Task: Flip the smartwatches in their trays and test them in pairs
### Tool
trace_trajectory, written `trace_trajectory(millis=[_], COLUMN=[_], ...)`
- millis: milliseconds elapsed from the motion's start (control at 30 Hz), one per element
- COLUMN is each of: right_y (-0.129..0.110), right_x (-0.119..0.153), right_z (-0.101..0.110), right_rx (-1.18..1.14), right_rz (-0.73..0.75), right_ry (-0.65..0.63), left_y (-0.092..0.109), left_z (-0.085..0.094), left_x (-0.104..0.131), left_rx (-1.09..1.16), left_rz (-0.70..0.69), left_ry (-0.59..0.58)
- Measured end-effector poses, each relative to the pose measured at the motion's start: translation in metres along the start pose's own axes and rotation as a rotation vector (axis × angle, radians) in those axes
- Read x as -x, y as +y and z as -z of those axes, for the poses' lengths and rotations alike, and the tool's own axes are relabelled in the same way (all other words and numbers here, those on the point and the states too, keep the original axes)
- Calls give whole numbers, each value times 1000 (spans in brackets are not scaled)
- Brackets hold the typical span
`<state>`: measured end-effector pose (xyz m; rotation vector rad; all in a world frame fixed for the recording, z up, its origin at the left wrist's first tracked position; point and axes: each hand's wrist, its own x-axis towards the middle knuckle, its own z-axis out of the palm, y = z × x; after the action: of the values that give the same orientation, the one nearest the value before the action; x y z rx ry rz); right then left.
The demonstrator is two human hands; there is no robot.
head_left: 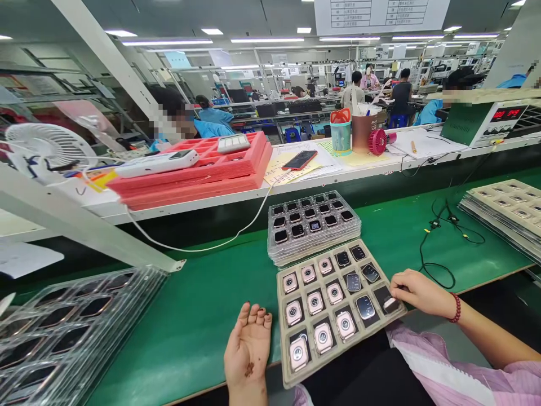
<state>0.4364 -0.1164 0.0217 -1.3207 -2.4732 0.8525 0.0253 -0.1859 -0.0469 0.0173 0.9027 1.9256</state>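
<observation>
The right hand (416, 290) pinches narrowly at the edge of 1 watch (391, 305), tilted in the beige tray's (283, 338) near-right corner pocket. Keep it level with the pocket walls, fingertips off the glass. The left hand (249, 349), wide and empty, lies palm up left of the tray, where green bench (203, 316) gives room. Clear trays (315, 248) crowd its far edge (its near edge overhangs the bench).

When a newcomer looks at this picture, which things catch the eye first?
Probably the beige tray of watches, near the centre, with the right hand at its near right corner. Then the bright red foam trays at upper left, above the green tabletop.
</observation>
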Motion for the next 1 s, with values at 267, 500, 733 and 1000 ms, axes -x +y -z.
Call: trace_trajectory(millis=[267, 500, 733, 1000], right_y=[13, 17, 13, -3], right_x=[-8, -11, -25, -96], right_z=[2, 10, 4, 13], right_rx=[-27, -96, 133, 141], right_rz=[-23, -45, 98, 206], right_ry=[-54, -136, 97, 177], left_y=[1, -2, -2, -8], left_z=[-3, 3, -3, -1], left_x=[1, 0, 2, 8], left_rx=[35, 24, 15, 55], left_rz=[20, -8, -13, -28], left_ry=[34, -21, 15, -107])
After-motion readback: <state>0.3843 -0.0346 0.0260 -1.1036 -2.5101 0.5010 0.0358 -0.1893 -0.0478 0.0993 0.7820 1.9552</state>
